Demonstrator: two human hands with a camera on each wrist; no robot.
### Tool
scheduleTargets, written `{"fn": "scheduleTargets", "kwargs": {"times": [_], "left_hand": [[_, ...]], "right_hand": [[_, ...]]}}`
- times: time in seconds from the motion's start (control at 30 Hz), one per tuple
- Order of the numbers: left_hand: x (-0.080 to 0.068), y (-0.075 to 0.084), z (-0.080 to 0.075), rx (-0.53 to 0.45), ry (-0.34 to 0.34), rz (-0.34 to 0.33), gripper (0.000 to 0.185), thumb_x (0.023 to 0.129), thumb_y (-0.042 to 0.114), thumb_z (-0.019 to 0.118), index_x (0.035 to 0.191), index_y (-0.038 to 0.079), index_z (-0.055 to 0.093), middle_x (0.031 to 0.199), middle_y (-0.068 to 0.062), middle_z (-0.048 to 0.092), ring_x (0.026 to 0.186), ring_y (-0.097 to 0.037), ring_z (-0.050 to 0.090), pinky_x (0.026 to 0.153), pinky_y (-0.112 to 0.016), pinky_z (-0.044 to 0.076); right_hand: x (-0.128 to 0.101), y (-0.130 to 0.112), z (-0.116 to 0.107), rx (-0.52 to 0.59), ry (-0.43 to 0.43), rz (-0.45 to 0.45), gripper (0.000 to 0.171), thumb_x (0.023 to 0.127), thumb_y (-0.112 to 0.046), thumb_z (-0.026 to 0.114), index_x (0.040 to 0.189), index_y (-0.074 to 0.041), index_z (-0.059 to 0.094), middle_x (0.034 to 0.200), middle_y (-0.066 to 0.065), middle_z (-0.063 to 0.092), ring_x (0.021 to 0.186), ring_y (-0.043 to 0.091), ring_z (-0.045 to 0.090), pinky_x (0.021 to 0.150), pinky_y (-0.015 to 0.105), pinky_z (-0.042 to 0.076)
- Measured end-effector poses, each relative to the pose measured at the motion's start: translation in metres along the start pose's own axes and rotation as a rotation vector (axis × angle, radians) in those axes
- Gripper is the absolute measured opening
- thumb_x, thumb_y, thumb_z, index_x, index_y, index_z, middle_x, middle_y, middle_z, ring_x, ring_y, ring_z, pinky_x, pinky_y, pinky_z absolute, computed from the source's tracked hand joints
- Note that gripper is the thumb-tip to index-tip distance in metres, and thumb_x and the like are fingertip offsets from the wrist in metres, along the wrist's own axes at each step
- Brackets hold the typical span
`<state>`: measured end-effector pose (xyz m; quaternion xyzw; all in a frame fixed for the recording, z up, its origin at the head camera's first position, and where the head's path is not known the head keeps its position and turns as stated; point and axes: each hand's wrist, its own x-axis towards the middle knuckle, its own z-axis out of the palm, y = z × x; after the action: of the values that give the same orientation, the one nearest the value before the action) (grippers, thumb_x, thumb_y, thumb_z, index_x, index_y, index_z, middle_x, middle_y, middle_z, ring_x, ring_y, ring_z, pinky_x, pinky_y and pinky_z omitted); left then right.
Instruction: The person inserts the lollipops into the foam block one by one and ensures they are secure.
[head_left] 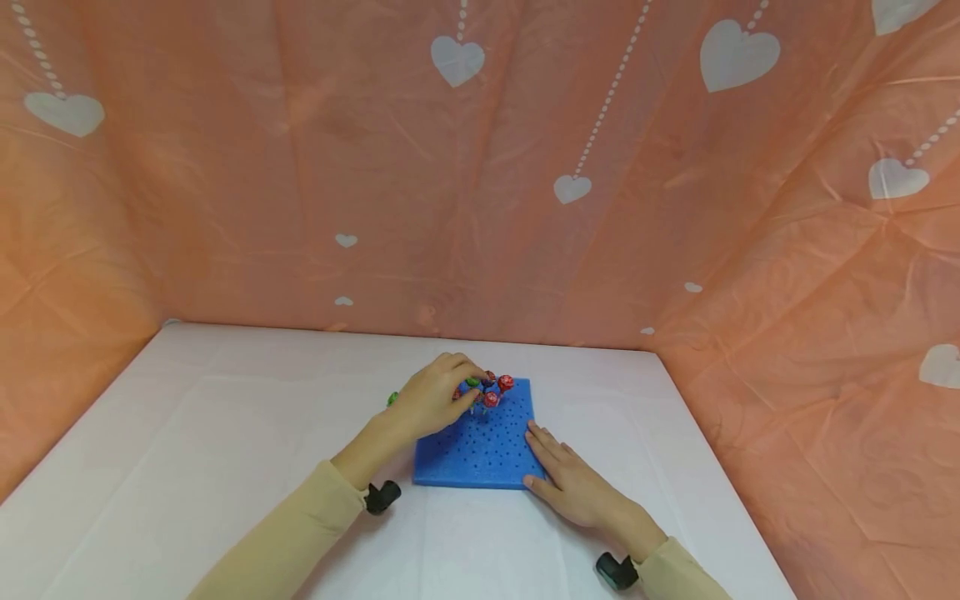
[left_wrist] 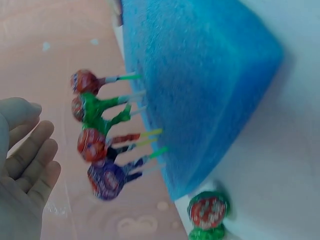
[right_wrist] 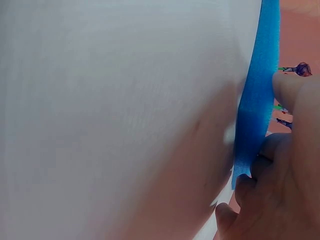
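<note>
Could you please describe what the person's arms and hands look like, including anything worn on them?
Both arms wear long, plain beige sleeves reaching the wrists. The left hand and right hand are bare: no gloves, rings or markings show. A small black camera unit is strapped at the left wrist, and a similar black unit sits at the right wrist. No cables are visible.

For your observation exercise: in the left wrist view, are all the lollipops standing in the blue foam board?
No: one lollipop lies on the white table beside the blue foam board, outside it.
</note>
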<state>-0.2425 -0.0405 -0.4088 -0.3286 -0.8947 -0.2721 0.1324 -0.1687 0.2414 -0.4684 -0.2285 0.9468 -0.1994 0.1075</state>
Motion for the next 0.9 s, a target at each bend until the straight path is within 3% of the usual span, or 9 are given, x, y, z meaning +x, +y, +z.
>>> {"fn": "scheduleTargets", "kwargs": {"times": [0.3,0.6,0.9], "left_hand": [[-0.012,-0.017,-0.023,-0.026,0.101,-0.044,0.026,0.095,0.011,0.075,0.121,0.008,0.073,0.122,-0.009,0.069,0.121,-0.029,0.063,0.1,-0.047,0.056],[-0.027,-0.042,-0.042,-0.068,0.146,-0.125,0.026,0.096,0.011,0.075,0.121,0.009,0.072,0.123,-0.007,0.068,0.108,-0.026,0.065,0.092,-0.047,0.057],[-0.039,-0.072,-0.047,-0.054,0.096,-0.139,0.022,0.096,0.008,0.073,0.118,0.008,0.073,0.112,-0.005,0.071,0.095,-0.023,0.068,0.08,-0.044,0.058]], "right_hand": [[0.0,-0.001,-0.001,-0.012,0.002,0.0,0.074,0.109,-0.051,0.045,0.165,-0.007,0.023,0.174,0.005,0.011,0.159,0.031,0.014,0.126,0.057,0.017],[0.0,-0.002,-0.001,-0.012,0.001,0.001,0.074,0.109,-0.049,0.045,0.165,-0.007,0.022,0.174,0.005,0.01,0.159,0.032,0.014,0.126,0.056,0.016],[0.0,-0.002,0.0,-0.002,0.005,0.001,0.075,0.109,-0.051,0.045,0.165,-0.006,0.023,0.174,0.006,0.011,0.159,0.032,0.014,0.126,0.058,0.017]]}}
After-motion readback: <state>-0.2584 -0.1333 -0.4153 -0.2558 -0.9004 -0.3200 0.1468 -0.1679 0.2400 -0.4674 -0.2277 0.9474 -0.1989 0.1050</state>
